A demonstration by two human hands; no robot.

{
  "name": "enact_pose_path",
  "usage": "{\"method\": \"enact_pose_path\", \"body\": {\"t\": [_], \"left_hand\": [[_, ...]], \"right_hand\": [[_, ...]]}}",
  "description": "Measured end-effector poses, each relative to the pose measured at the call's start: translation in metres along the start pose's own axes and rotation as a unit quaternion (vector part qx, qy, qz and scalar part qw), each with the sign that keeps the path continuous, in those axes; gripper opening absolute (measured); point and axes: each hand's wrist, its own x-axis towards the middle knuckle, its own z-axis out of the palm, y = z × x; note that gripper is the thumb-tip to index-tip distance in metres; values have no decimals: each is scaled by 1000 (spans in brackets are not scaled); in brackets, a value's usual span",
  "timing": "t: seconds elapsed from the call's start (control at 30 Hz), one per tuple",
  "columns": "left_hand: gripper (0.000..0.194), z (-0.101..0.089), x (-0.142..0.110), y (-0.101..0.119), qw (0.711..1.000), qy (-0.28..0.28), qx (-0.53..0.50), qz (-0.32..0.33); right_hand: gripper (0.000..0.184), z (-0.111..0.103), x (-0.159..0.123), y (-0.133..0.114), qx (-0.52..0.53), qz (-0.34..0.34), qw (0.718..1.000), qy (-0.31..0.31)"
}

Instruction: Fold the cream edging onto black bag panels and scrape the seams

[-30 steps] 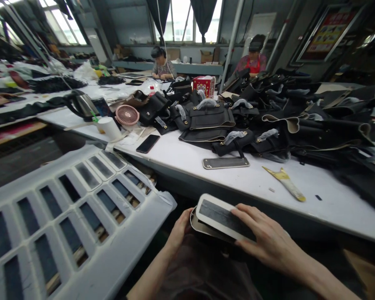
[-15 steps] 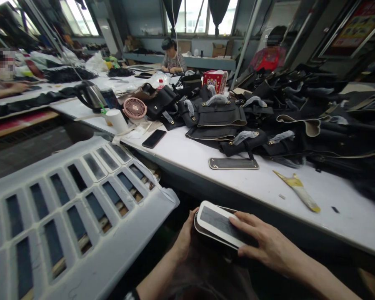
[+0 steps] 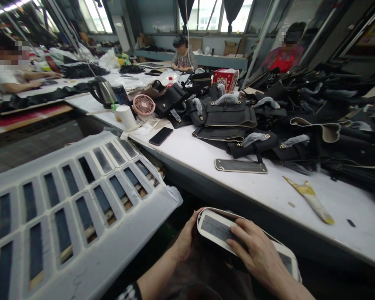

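A dark bag body (image 3: 217,260) with a pale-edged rim is held low in front of me, its long opening facing up. Inside the rim lies a long, round-ended panel (image 3: 217,226), white around the border and dark grey in the middle. My left hand (image 3: 187,237) is closed round the left end of the bag body. Across the panel rests my right hand (image 3: 253,246), its fingers spread and pressing on the surface. That hand and wrist hide the middle of the panel, whose right end shows beyond them.
To the left stands a white slotted frame (image 3: 112,237) holding a few similar panels. On the white table (image 3: 187,146) are a phone (image 3: 161,136), a pink fan (image 3: 143,104), a strap piece (image 3: 240,166), a yellowed tool (image 3: 311,200) and piled black bags (image 3: 231,113). Several people sit farther back.
The panel has gone from tilted above the rim to lying down inside it. My right hand has shifted from gripping the panel's right part to pressing on top. The view has turned slightly left.
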Motion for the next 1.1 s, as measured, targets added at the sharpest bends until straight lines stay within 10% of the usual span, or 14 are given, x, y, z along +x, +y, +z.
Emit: {"method": "enact_pose_path", "body": {"t": [0.33,0.6,0.9,1.1], "left_hand": [[53,4,1,0,999,6,5,-31],[45,-1,6,-7,999,45,-27,2],[40,-1,4,-4,997,34,-54,-34],[44,-4,6,-4,998,45,-27,-23]], "right_hand": [[21,4,17,-29,10,-4,994,109],[12,11,50,-44,61,-35,994,84],[21,-17,110,-37,-44,-234,965,-113],[14,-20,120,-37,-79,-270,952,-120]]}}
